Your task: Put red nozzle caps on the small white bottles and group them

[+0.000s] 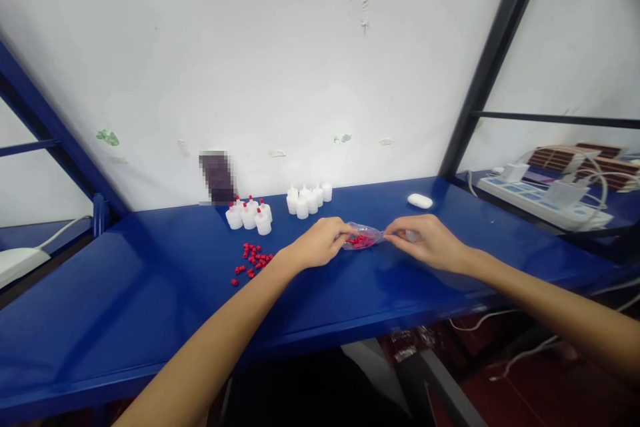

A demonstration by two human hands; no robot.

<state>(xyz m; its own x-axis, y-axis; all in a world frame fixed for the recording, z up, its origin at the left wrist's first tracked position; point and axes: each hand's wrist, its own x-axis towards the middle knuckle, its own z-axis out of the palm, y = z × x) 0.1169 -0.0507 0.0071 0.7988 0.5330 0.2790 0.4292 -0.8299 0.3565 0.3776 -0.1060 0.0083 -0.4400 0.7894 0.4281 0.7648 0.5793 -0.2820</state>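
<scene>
Between my hands is a small clear plastic bag (364, 238) with red caps inside. My left hand (323, 240) pinches its left end, while my right hand (425, 238) grips the gathered right end between thumb and fingertips. Loose red caps (253, 259) lie scattered on the blue table, left of my left forearm. Behind them stands a group of white bottles with red tips (249, 215). Farther right, near the wall, is a cluster of white bottles (304, 201) without red tips.
The blue table (175, 267) meets a white wall. A white rounded object (420, 201) lies at the back right. A power strip (545, 200) with plugs and cables sits beyond the black frame post (480, 87). A pixelated dark rectangle (217, 177) is at the wall.
</scene>
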